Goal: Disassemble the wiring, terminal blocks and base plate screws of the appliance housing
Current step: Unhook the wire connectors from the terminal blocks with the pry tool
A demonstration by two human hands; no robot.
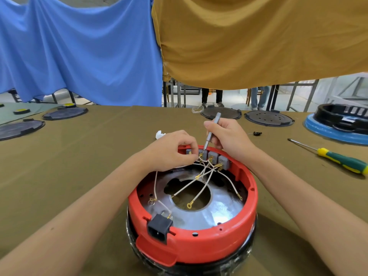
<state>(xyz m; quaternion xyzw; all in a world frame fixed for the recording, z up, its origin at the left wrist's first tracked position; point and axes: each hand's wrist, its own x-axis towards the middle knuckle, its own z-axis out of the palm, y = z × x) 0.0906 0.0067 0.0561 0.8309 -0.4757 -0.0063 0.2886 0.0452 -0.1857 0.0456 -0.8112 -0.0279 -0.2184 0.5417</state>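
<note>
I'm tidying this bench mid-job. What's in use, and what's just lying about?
In use: red housing; grey terminal blocks; white wires; slim grey screwdriver in right hand; left hand at the blocks.

Lying about: yellow-green screwdriver; dark round plates; blue-rimmed housing.

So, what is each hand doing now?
Left hand: pinches a terminal block.
Right hand: grips a grey screwdriver.
</note>
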